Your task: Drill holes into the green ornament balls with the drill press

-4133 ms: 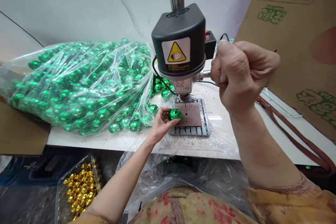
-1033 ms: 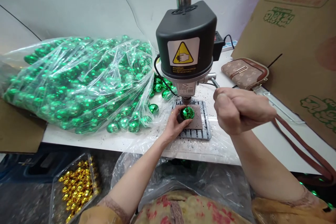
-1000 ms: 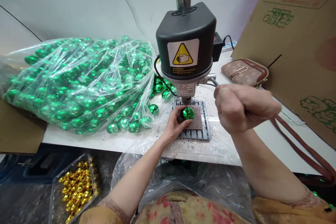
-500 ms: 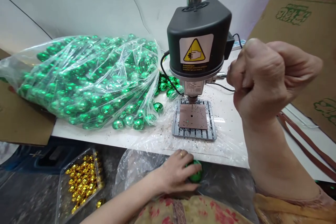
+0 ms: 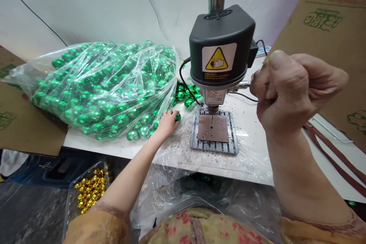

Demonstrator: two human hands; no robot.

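Observation:
My left hand (image 5: 168, 122) has its fingers curled round a shiny green faceted ball (image 5: 178, 117) at the mouth of a clear plastic bag (image 5: 114, 95). Many similar green balls fill that bag, and several lie loose by its opening. My right hand (image 5: 294, 87) is closed round the metal feed handle (image 5: 243, 84) on the right side of a black bench drill press (image 5: 221, 45). Below its chuck, a brown pad (image 5: 213, 129) with a small hole lies on the slotted metal base (image 5: 195, 143). No ball sits on the pad.
Dark shavings and crumpled clear film (image 5: 183, 156) lie around the base. A clear tray of small gold balls (image 5: 90, 190) stands low at left. Cardboard boxes flank the table, and brown straps (image 5: 331, 152) lie at right. Plastic film hangs below the table's front edge.
My left hand has let go of a green ball near the table's front edge and moved up and left to another by the bag. My right hand stays on the handle.

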